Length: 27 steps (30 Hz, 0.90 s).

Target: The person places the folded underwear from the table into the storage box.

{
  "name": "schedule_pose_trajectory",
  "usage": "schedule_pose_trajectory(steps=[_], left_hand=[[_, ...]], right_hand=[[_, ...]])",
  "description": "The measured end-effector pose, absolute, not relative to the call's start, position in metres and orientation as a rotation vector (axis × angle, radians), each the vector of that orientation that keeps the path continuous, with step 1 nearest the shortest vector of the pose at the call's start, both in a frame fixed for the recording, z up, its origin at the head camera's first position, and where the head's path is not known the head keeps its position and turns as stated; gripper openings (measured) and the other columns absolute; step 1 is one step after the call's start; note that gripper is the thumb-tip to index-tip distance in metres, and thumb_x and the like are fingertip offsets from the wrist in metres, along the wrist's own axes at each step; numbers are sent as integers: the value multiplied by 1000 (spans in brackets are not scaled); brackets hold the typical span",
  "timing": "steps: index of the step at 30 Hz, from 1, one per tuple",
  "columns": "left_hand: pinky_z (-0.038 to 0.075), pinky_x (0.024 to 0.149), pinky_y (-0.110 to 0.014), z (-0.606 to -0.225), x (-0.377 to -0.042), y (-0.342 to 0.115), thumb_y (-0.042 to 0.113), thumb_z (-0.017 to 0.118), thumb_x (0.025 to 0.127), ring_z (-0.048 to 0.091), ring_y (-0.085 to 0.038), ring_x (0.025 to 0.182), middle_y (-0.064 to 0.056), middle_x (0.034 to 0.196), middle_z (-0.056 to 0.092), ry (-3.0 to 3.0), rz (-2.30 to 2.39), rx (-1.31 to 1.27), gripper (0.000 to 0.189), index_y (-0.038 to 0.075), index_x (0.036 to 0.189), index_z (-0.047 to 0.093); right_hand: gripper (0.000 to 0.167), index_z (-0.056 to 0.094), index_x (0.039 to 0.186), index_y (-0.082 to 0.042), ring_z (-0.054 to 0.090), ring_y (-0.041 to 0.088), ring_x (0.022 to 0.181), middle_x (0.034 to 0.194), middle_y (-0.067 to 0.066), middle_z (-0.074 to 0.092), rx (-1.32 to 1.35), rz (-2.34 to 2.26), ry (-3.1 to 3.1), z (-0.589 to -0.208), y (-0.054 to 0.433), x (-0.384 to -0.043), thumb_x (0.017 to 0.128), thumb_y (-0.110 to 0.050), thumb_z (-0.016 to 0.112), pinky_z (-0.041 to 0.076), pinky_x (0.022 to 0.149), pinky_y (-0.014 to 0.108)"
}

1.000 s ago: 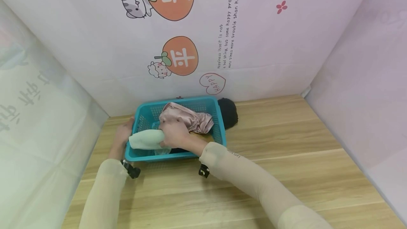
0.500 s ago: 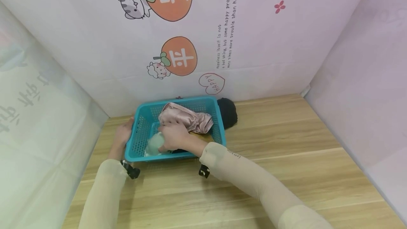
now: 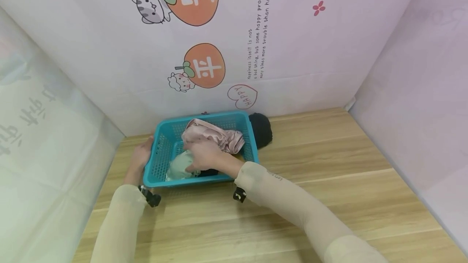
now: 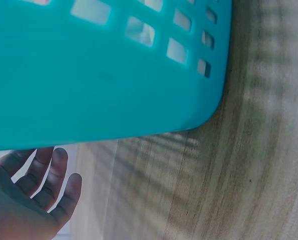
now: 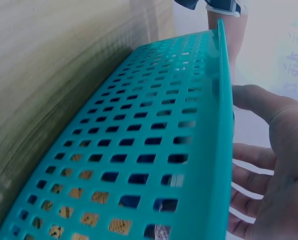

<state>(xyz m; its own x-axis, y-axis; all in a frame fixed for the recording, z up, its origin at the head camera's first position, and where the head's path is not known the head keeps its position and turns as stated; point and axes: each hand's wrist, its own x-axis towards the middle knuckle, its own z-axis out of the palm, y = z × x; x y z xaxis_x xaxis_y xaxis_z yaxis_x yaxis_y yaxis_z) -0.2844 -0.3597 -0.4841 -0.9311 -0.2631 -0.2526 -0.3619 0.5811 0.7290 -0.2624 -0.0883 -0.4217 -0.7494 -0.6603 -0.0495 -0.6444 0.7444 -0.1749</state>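
A turquoise plastic basket [image 3: 175, 182] with perforated walls stands against the back wall on the wooden table. My left hand [image 3: 141, 155] rests at its left end; in the left wrist view the loosely bent fingers [image 4: 68, 197] show at the rim, some tips hidden behind it. Inside the basket, my right hand [image 3: 204, 155] reaches over a soft pale green bundle [image 3: 179, 167] at the front left. Its thumb lies over the bundle. In the right wrist view the fingers are spread beyond the rim, tips partly hidden. Shiny pink cloth [image 3: 230, 142] lies behind that hand.
Something dark [image 3: 209, 172] lies in the basket under the right hand. A black rounded thing [image 3: 261, 131] sits on the table against the basket's right end. The table [image 3: 321, 161] is enclosed by white printed sheets.
The pale green bundle went from lying across the basket's left rim down into its front left. My right hand, over it at first, has since shifted slightly right.
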Motion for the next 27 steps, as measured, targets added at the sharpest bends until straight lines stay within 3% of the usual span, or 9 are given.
schedule_pose_trajectory(steps=[4,11,15,18,23,27], left_hand=[[33,113,-61,-485,-284,-360,69,15,100,38,-46,141,-25,154,39,2699,1276,-520,85,7,156,30],[35,111,-60,-486,-284,-358,70,16,100,40,-45,140,-25,152,41,2694,1303,-525,85,7,155,31],[38,108,-58,-488,-284,-358,69,17,100,45,-43,135,-25,148,45,2695,1321,-525,85,6,154,35],[40,106,-57,-488,-283,-357,70,18,100,47,-41,132,-25,146,47,2697,1327,-527,85,6,154,36],[46,93,-46,-487,-282,-357,72,17,99,53,-37,120,-23,135,52,2711,1324,-521,86,7,151,41],[45,84,-38,-486,-282,-356,72,18,99,54,-34,113,-22,128,54,2715,1343,-519,87,6,149,44]], right_hand=[[74,48,147,-35,48,23,138,153,-10,48,-1058,-243,2846,-421,-82,-265,82,-63,72,35,115,55],[69,53,144,-35,63,15,115,144,-12,57,-1052,-354,2856,-419,-72,-269,83,-62,73,45,106,43],[66,57,141,-30,61,13,120,137,-11,62,-1087,-380,2861,-416,-66,-272,84,-62,71,45,108,40],[58,62,136,-29,64,11,107,123,-9,68,-1124,-411,2861,-415,-61,-274,87,-61,68,50,96,36],[45,68,126,-26,61,11,87,102,-6,72,-1138,-516,2854,-411,-50,-279,92,-55,66,47,93,46],[47,66,130,-23,62,18,102,115,-6,71,-1111,-550,2860,-410,-43,-284,93,-52,65,45,99,52]])
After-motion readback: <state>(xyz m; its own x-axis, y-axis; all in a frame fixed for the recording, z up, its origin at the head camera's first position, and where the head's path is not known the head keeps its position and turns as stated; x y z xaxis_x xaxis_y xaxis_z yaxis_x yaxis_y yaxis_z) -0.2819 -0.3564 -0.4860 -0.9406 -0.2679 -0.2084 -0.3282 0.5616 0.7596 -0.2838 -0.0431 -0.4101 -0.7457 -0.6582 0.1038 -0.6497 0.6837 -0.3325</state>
